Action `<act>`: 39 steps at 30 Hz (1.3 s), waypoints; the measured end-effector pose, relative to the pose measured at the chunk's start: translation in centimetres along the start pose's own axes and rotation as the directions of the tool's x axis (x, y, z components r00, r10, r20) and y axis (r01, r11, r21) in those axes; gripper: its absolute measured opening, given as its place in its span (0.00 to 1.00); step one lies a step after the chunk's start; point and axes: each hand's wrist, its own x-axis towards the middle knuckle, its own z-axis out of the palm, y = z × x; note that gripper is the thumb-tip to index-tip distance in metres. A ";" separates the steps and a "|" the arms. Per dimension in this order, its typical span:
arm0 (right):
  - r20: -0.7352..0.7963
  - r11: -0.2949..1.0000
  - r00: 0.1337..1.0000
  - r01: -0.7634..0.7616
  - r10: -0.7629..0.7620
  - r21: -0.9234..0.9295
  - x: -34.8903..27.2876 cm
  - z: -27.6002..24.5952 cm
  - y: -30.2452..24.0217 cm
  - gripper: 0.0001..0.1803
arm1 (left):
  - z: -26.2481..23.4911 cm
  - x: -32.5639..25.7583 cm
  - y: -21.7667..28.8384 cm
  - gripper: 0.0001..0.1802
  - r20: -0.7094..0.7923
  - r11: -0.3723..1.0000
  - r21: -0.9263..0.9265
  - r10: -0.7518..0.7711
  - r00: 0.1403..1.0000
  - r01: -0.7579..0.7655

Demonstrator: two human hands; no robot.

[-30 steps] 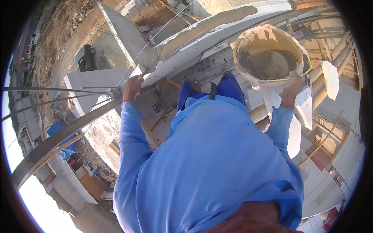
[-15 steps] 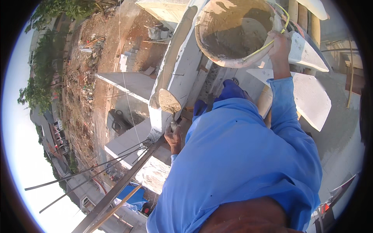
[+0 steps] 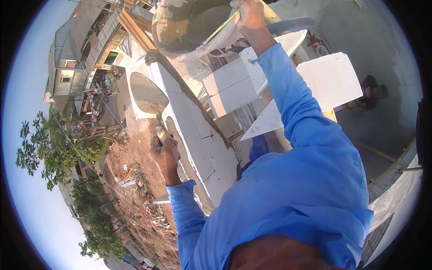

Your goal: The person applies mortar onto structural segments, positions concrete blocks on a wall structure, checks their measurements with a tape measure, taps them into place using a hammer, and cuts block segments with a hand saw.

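Note:
In my left hand is the handle of a trowel, fingers wrapped round it. Its broad, rounded blade points away from me beside the far part of a white block wall. A strip of grey wet mortar runs along the wall next to that hand. At the top, my right hand grips the rim of a large round bucket, where its yellow handle lies. Grey mortar coats the inside of the bucket; its far side is cut off by the picture's edge.
Cut white blocks lie to the right of the wall, one with a pointed end. Another person is on the grey floor at far right. Beyond the wall's left side is a drop to reddish ground, with a thin string crossing.
My view has turned. My left hand has moved forward with the trowel, from the wall's near end to farther along it. My right hand still grips the bucket rim.

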 end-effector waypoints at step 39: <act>0.231 0.204 0.161 -0.962 0.960 -0.181 -3.3 -32.9 28.2 0.18 | 25.0 4.5 -12.9 0.30 0.746 0.778 0.600 -0.628 0.223 0.186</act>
